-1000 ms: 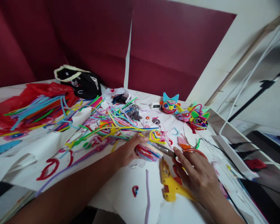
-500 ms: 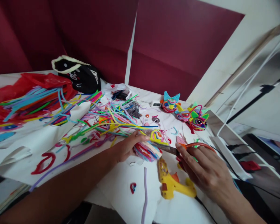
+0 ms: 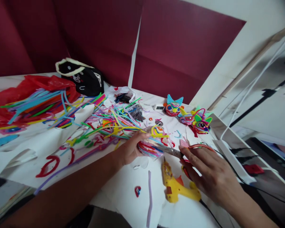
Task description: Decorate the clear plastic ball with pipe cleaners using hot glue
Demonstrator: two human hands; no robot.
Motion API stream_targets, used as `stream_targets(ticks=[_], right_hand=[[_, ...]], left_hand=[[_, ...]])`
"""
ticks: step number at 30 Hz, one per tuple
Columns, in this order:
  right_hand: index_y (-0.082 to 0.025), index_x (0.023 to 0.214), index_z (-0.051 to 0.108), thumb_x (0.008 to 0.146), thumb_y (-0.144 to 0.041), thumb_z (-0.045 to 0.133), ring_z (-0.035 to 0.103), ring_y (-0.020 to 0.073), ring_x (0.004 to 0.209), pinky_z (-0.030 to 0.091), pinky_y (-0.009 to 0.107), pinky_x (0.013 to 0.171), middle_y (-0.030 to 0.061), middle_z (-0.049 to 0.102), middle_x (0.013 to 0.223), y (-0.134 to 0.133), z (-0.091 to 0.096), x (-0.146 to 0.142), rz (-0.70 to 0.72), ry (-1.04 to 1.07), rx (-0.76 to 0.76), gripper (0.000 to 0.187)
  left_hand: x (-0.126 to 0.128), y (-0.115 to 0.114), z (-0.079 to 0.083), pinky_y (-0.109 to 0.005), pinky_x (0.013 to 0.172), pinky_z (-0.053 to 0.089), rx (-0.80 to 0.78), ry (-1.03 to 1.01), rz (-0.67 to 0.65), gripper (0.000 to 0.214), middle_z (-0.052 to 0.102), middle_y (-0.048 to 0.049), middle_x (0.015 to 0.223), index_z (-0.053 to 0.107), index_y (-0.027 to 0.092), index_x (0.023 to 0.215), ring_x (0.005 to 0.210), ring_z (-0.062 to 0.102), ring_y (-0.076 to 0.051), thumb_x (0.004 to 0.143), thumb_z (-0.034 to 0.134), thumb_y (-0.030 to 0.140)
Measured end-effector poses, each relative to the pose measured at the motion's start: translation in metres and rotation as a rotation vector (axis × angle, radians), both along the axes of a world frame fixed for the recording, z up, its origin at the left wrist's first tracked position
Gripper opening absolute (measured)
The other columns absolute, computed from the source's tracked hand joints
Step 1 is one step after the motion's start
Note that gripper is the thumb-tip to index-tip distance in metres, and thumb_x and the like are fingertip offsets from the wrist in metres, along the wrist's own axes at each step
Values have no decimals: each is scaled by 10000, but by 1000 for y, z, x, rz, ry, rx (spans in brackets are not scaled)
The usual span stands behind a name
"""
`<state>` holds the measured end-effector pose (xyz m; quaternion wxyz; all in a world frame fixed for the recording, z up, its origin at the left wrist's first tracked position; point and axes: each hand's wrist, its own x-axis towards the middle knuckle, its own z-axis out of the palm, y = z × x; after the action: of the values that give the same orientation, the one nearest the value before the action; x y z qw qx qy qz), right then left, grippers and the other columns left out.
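Observation:
My left hand (image 3: 131, 148) is closed around a rounded craft piece (image 3: 150, 150) banded with red, blue, pink and white pipe cleaners. My right hand (image 3: 205, 169) grips orange-handled scissors (image 3: 172, 151), with fingers in the handle loops. The metal blades reach left to the top of the craft piece; whether they cut into it I cannot tell. Just behind the piece is a yellow pipe-cleaner shape (image 3: 160, 131). A yellow glue gun (image 3: 173, 186) lies below the scissors. Nearer me are a lilac pipe cleaner (image 3: 149, 196) and a small red and blue heart shape (image 3: 137, 191).
Loose pipe cleaners (image 3: 118, 118) cover the table's middle, beside a red plastic bag (image 3: 40, 83) of more. Finished animal-like figures (image 3: 173, 107) stand at the back right. A black bag (image 3: 85, 80) rests by the wall. A white power strip (image 3: 232, 161) lies at right.
The scissors blades have tilted and now lie over the craft piece's upper side. My right hand has shifted slightly, its handle loops more visibly spread. The view has moved a little.

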<state>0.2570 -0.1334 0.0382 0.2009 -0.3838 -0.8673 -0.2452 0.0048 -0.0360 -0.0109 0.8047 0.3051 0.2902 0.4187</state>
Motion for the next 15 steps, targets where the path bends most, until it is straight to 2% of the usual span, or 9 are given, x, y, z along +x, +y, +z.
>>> stream_targets(ticks=[4, 8, 11, 15], right_hand=[[-210, 1330, 602, 990, -237, 571, 705, 210, 883, 591, 295, 698, 113, 704, 1059, -3, -19, -18, -13, 363, -123, 343], [-242, 1198, 619, 976, -354, 625, 649, 157, 685, 532, 243, 553, 31, 690, 866, 5, -38, -47, -78, 930, -363, 249], [-240, 1138, 611, 950, -432, 654, 664, 174, 753, 552, 269, 622, 24, 697, 866, 20, -44, -69, -59, 1256, -514, 271], [-240, 1112, 595, 862, -436, 754, 672, 184, 819, 563, 305, 733, 28, 716, 913, 39, -47, -87, -11, 1447, -521, 355]], left_hand=[[0, 1, 1, -543, 973, 556, 3, -89, 65, 490, 766, -149, 1138, 677, 154, 1178, 1161, 683, -368, 740, 778, 349], [1, 0, 3, -532, 1018, 535, 89, -145, 80, 537, 749, -123, 1204, 636, 182, 1298, 1232, 649, -359, 799, 733, 357], [1, -2, 5, -511, 1040, 526, 144, -165, 128, 585, 729, -94, 1260, 590, 227, 1368, 1261, 631, -342, 814, 727, 352], [2, -3, 6, -475, 1047, 523, 202, -147, 162, 590, 699, -75, 1307, 564, 257, 1387, 1270, 621, -324, 822, 714, 339]])
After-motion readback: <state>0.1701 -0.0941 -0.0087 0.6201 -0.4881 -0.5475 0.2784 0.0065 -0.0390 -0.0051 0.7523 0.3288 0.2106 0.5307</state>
